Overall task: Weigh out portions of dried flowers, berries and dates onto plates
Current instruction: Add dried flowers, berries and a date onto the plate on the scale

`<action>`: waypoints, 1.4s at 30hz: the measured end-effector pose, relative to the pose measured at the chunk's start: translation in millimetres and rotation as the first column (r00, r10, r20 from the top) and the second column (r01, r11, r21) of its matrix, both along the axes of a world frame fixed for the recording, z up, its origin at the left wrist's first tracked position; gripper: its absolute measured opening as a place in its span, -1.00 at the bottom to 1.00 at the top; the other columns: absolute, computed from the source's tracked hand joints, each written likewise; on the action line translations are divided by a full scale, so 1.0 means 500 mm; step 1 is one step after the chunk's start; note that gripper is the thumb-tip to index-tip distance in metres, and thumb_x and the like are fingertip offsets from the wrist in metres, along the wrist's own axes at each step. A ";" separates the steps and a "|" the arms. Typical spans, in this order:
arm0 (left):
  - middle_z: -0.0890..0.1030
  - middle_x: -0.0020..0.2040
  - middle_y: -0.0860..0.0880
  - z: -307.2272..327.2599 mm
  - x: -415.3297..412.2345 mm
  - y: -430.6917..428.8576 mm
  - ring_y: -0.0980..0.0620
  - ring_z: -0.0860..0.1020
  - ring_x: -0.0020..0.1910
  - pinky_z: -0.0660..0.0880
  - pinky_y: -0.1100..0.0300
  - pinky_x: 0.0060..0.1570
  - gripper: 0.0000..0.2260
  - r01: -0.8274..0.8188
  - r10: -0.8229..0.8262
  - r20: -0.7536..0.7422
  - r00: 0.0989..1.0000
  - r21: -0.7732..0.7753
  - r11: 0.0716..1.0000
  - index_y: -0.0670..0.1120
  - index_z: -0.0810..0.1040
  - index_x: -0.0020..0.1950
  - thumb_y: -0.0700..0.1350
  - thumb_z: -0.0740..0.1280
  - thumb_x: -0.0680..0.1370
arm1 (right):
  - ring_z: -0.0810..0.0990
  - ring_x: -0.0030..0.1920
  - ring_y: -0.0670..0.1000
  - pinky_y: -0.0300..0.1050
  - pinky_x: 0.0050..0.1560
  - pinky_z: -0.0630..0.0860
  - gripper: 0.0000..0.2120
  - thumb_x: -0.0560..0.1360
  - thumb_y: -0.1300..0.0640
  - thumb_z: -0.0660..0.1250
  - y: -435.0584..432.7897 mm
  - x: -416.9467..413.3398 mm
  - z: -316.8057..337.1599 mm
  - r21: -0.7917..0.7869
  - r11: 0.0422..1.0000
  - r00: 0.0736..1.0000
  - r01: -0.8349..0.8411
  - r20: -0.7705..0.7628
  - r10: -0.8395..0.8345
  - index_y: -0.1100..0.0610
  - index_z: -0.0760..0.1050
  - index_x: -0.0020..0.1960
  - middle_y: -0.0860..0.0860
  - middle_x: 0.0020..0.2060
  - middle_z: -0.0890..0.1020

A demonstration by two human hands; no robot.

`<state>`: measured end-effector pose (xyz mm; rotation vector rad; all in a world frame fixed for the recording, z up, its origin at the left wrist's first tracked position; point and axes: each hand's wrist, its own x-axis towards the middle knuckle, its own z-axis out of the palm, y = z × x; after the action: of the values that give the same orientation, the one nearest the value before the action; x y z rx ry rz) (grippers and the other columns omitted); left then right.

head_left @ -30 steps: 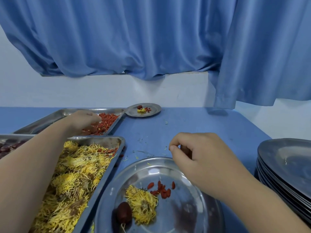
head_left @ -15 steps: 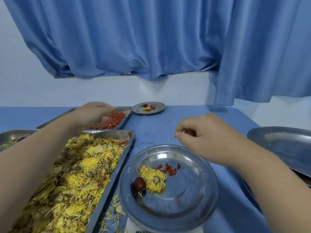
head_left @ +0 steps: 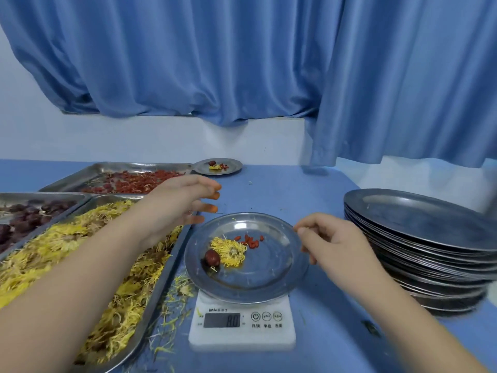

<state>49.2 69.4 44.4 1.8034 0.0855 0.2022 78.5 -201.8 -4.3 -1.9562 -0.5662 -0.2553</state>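
while plate [head_left: 269, 275] sits on scale [head_left: 242, 337], left hand [head_left: 183, 203] hovers, fingers spread, over right edge of flower tray [head_left: 158, 294]; right hand [head_left: 333, 243] curled at plate's right rim, grip unclear; plate stack [head_left: 419, 227] near, table [head_left: 322, 305] strip between.

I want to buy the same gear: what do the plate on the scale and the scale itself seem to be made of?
Plate: probably stainless steel, shiny, since its grey surface reflects a bright highlight. Scale: apparently white plastic, smooth and fairly matte, with rounded corners and printed buttons.
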 end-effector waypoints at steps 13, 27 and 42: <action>0.68 0.06 0.09 -0.088 -0.069 -0.017 0.08 0.61 0.13 0.44 -0.09 0.25 -0.83 -0.271 0.280 0.031 0.959 -0.174 0.947 0.06 0.65 0.07 -0.12 0.30 0.57 | 0.45 -0.50 -0.11 -0.10 -0.40 0.40 -0.82 0.45 0.04 0.33 -0.015 -0.009 -0.068 -0.259 0.943 0.976 0.210 -0.001 -0.217 0.02 0.36 -0.25 -0.01 -0.49 0.52; 0.59 0.24 -0.09 -0.082 -0.097 -0.031 -0.08 0.61 0.17 0.40 -0.23 0.30 -0.75 -0.156 0.182 0.028 0.983 -0.397 0.905 -0.08 0.57 0.22 -0.09 0.28 0.58 | 0.55 -0.49 0.00 -0.20 -0.48 0.49 -0.88 0.52 0.39 0.27 0.001 -0.028 -0.055 0.311 0.949 0.878 0.055 -0.467 0.102 0.21 0.43 -0.14 0.10 -0.47 0.53; 0.56 0.32 -0.10 -0.084 -0.091 -0.019 -0.07 0.48 0.35 0.28 -0.08 0.44 -0.78 -0.035 0.214 0.157 0.964 -0.725 0.688 0.05 0.48 0.23 -0.08 0.20 0.60 | 0.49 -0.47 -0.03 -0.23 -0.46 0.46 -0.75 0.51 0.41 0.25 0.037 0.005 -0.033 0.541 0.834 0.863 0.111 -0.469 0.189 0.13 0.35 -0.24 0.11 -0.39 0.52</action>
<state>3.6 60.0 2.6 0.9679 0.1059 0.4141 80.9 -183.4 -20.9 -1.3523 -0.1489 0.1252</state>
